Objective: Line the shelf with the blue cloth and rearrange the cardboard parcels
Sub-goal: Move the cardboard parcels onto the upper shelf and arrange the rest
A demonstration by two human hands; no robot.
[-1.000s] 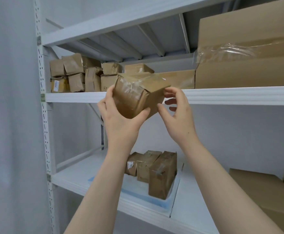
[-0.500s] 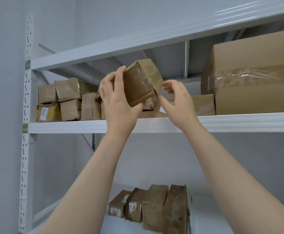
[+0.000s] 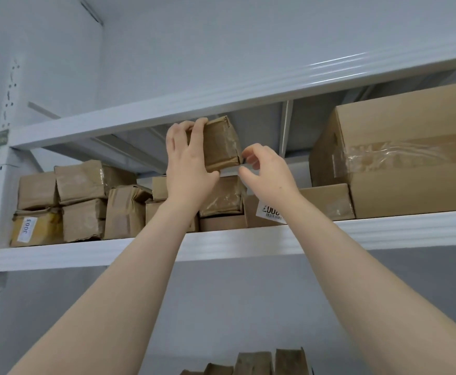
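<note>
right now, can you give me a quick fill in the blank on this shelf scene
The raised parcel is gripped by the ___ hand.
The yellowish parcel at the far left of the shelf bears the label ___.
The big taped box stands to the ___ of the raised parcel.
Missing words: left; 3003; right.

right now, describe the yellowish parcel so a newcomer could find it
Start at the white metal shelf holding the parcels and go to its far left end. The yellowish taped cardboard parcel sits in the bottom row, under a plain brown one. Alone among its neighbours it is yellowish, with a white label.
</note>
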